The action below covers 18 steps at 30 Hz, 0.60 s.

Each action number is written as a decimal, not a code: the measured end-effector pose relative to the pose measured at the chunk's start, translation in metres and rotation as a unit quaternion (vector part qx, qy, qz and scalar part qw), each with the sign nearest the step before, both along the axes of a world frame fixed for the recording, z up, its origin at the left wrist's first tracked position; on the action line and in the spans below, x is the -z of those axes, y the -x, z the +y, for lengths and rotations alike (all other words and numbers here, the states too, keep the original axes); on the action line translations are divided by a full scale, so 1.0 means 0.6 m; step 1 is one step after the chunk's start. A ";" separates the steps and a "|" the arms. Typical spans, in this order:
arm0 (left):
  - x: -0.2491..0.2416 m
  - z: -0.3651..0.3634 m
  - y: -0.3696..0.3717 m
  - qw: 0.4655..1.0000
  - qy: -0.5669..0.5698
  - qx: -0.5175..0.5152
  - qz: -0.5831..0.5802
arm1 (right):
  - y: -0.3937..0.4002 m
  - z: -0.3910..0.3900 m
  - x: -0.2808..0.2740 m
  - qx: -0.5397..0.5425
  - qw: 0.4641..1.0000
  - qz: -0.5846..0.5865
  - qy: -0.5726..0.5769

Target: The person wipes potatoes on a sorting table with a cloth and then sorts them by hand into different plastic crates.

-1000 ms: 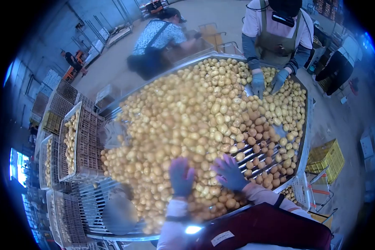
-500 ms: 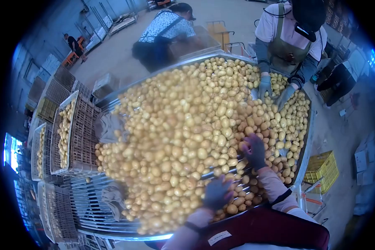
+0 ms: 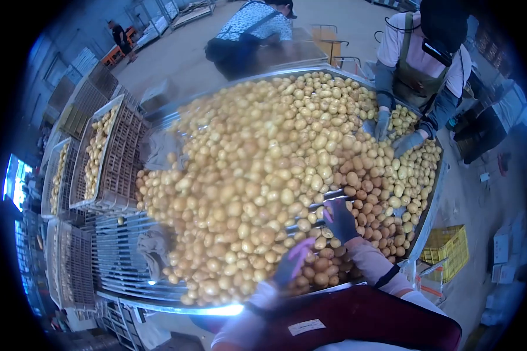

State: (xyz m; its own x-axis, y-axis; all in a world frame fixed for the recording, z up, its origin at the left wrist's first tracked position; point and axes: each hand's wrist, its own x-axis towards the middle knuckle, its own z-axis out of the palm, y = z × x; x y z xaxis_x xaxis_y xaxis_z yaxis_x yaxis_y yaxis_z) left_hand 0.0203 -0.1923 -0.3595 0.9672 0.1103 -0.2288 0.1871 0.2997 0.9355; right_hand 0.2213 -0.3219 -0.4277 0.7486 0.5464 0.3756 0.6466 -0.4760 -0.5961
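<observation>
Small yellow potatoes (image 3: pixel 246 193) lie heaped across a metal sorting table (image 3: pixel 117 257) with bar slats. My left hand (image 3: pixel 291 263), in a grey glove with purple fingers, is over the near edge of the heap; its fingers are stretched out and slightly blurred, with nothing visible in them. My right hand (image 3: pixel 339 219), gloved alike, lies by a strip of bare slats (image 3: pixel 328 200). Its fingers are extended, touching or just above the potatoes, with none clearly gripped. Browner potatoes (image 3: pixel 369 193) gather beyond and right of it.
Across the table a co-worker (image 3: pixel 421 64) has both gloved hands among the potatoes. Another person (image 3: pixel 252 35) bends behind the far edge. Potato-filled crates (image 3: pixel 117 152) stand at the left, near grey cloths (image 3: pixel 153 248). A yellow crate (image 3: pixel 445 245) sits on the floor right.
My right hand has moved left and its fingers have straightened away from the browner potatoes. My left hand has shifted slightly left. The whole view has tilted a little.
</observation>
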 end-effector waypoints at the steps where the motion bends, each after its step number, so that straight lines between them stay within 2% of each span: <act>1: -0.010 0.002 0.004 0.991 0.118 -0.035 0.045 | 0.002 -0.004 0.003 0.016 1.000 -0.008 -0.015; 2: -0.011 0.005 0.003 0.986 0.145 -0.066 0.046 | -0.001 -0.006 0.006 0.032 0.996 0.062 -0.049; 3: -0.012 0.008 0.001 0.980 0.171 -0.096 0.044 | 0.002 -0.003 0.010 0.019 0.978 0.179 -0.103; 5: -0.016 0.017 0.006 0.943 0.281 -0.162 0.080 | 0.019 0.002 0.017 -0.010 0.892 0.406 -0.197; 6: -0.026 0.026 0.011 0.933 0.323 -0.128 0.097 | 0.045 0.021 -0.051 -0.125 0.950 0.255 -0.133; 9: -0.064 0.043 0.021 0.912 0.387 -0.081 0.112 | 0.067 0.058 -0.112 -0.193 0.945 0.228 -0.136; 10: -0.069 0.037 0.017 0.918 0.372 -0.107 0.091 | 0.045 0.066 -0.108 -0.120 0.978 0.171 -0.030; 11: -0.071 0.034 0.016 0.922 0.356 -0.133 0.070 | 0.015 0.073 -0.077 -0.124 0.989 0.081 0.025; 12: -0.043 0.037 0.027 0.913 0.381 -0.120 0.081 | -0.018 0.083 -0.028 -0.127 0.989 -0.009 0.080; 13: 0.009 0.043 0.046 0.903 0.406 -0.106 0.093 | -0.023 0.091 -0.020 -0.120 0.985 -0.053 0.110; 15: 0.026 0.051 0.056 0.891 0.426 -0.107 0.114 | -0.033 0.105 -0.006 -0.100 0.970 -0.144 0.166; 17: -0.014 0.046 0.043 0.886 0.422 -0.138 0.130 | -0.057 0.107 0.019 -0.104 0.991 -0.035 0.078; 18: -0.027 0.050 0.043 0.879 0.447 -0.122 0.113 | -0.064 0.099 0.019 -0.099 0.994 0.038 0.006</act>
